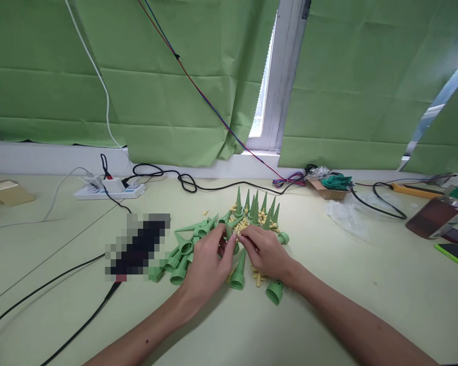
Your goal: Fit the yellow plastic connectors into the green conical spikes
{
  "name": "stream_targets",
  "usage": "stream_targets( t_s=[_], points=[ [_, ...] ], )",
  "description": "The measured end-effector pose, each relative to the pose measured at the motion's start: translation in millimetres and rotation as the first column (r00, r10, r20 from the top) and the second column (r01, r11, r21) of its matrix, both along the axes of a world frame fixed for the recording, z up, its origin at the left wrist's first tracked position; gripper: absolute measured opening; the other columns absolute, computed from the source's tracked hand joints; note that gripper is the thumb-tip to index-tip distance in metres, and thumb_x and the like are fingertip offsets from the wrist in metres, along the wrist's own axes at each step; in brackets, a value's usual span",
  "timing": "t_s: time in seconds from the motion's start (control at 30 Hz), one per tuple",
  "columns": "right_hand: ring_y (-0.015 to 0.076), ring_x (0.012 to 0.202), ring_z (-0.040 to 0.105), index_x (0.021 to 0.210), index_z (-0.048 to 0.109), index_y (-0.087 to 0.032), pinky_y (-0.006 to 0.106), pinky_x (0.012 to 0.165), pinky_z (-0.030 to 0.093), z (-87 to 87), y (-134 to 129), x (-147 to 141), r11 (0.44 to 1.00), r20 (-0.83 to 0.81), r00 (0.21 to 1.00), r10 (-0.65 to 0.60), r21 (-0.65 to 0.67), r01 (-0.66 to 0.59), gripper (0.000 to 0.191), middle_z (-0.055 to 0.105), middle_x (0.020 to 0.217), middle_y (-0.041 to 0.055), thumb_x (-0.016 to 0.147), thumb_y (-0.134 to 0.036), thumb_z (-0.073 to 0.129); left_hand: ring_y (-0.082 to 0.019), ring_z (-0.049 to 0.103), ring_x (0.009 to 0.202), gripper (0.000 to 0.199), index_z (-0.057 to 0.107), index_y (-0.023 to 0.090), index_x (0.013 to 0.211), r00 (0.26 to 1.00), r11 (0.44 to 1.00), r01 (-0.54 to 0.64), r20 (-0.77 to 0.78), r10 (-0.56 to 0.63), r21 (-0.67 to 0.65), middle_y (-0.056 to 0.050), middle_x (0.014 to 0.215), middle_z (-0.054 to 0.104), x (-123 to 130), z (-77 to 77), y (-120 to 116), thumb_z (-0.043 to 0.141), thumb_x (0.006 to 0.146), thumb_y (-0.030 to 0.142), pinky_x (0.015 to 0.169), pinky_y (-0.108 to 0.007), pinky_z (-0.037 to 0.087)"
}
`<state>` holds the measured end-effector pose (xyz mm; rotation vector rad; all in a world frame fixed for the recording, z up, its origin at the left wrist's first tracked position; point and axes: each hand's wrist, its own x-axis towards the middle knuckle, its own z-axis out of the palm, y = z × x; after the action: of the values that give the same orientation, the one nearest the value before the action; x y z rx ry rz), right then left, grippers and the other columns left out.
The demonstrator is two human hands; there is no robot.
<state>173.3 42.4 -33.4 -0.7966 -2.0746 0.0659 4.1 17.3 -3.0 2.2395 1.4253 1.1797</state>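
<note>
My left hand point(210, 258) is closed around a green cone, which is partly hidden by the fingers. Close beside it, fingertips pinched, my right hand point(266, 253) meets the cone; what it pinches is too small to make out. Green cones point(179, 272) lie in a heap left of my left hand. Behind the hands, several more cones point(239, 203) stand upright among small yellow pieces point(241, 223). One loose cone point(238, 274) lies between my wrists, and another point(275, 292) is below my right hand, near some yellow pieces point(258, 277).
On the left, a pixelated dark object point(141, 246) has a cable attached. A power strip point(133, 191) and black cables run along the back. To the right are a small cardboard box point(326, 190), clear plastic point(347, 216), a bottle point(435, 216) and a green-edged phone point(456, 255).
</note>
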Motion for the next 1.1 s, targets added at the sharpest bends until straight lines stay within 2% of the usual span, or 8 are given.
stream_targets(
  t_s=[0.3,0.43,0.7,0.83,1.1],
  points=[
    [0.0147,0.064,0.049,0.083,0.05,-0.02,0.027,0.057,0.038,1.1,-2.4,-4.2,0.999,0.035,0.998,0.048,0.004,-0.048,0.02,0.055,0.073,0.0023,0.099,-0.019,0.039,-0.012,0.045,0.052,0.024,0.043,0.022,0.077,1.0,0.998,0.004,0.03,-0.002,-0.07,0.004,0.061,0.049,-6.7,-4.2,-8.8,0.045,0.095,0.038,0.049,-0.024,0.035],
    [0.0146,0.064,0.05,0.083,0.05,-0.02,0.026,0.056,0.039,1.0,-3.7,-5.1,0.999,0.039,0.998,0.044,0.005,-0.044,0.019,0.055,0.073,0.0022,0.099,-0.019,0.04,-0.012,0.042,0.05,0.028,0.038,0.022,0.073,1.0,0.997,0.021,0.017,-0.019,-0.072,0.005,0.059,0.046,-9.8,-0.3,-9.4,0.045,0.095,0.038,0.047,-0.024,0.033],
    [0.0146,0.061,0.05,0.084,0.05,-0.02,0.027,0.056,0.038,-0.7,3.8,1.9,0.998,-0.046,0.997,-0.061,0.022,0.063,0.019,0.055,0.071,0.0018,0.099,-0.02,0.04,-0.012,0.041,0.053,0.028,0.04,0.021,0.072,0.991,0.994,0.112,-0.077,-0.113,-0.015,0.005,0.06,0.046,-1.7,15.2,18.0,0.044,0.096,0.036,0.051,-0.024,0.033],
    [0.0145,0.062,0.052,0.086,0.053,-0.02,0.026,0.058,0.04,-2.7,7.9,5.2,0.997,-0.067,0.995,-0.073,0.024,0.074,0.017,0.057,0.073,0.0024,0.098,-0.018,0.041,-0.012,0.041,0.054,0.03,0.044,0.02,0.072,0.984,0.986,0.169,-0.054,-0.168,0.011,0.004,0.06,0.045,2.5,11.8,31.8,0.046,0.095,0.038,0.052,-0.024,0.034],
    [0.0146,0.062,0.051,0.086,0.053,-0.019,0.026,0.058,0.039,-3.5,9.3,6.9,0.997,-0.053,0.995,-0.08,0.005,0.081,0.017,0.056,0.073,0.0023,0.098,-0.019,0.041,-0.01,0.036,0.05,0.038,0.036,0.02,0.064,0.973,0.964,0.231,-0.004,-0.232,0.134,0.005,0.055,0.037,0.7,1.2,42.9,0.041,0.098,0.038,0.053,-0.024,0.032]
  ],
)
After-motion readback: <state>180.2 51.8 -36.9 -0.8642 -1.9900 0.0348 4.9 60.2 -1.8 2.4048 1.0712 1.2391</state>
